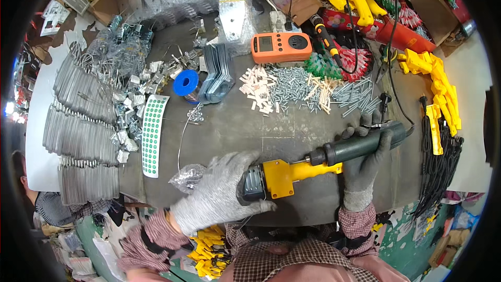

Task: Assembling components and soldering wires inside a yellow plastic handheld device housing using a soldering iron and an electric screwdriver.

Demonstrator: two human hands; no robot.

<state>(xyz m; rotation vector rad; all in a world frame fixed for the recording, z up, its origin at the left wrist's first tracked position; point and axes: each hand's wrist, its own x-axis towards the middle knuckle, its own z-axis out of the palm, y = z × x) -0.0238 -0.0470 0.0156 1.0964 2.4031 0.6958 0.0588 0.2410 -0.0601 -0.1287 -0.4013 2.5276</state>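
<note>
My left hand (218, 192), in a grey knit glove, grips a yellow-handled tool (278, 178) by the dark, shiny block at its left end. The tool lies sideways just above the near part of the table, its yellow handle pointing right. My right hand (361, 173), gloved in darker grey, is wrapped round a dark green electric screwdriver (360, 143) with a cord at its back end. The screwdriver's bit points left at the yellow square flange; whether it touches a screw there is too small to tell. A crumpled clear plastic piece (189, 177) lies beside my left hand.
Screws (297, 87) lie in a heap behind the tool, near an orange meter (281, 47). Bent metal tubes (86, 133) stack at the left, beside a sheet of green stickers (154, 136). Yellow handle shells (443, 91) and black cords (441, 169) line the right.
</note>
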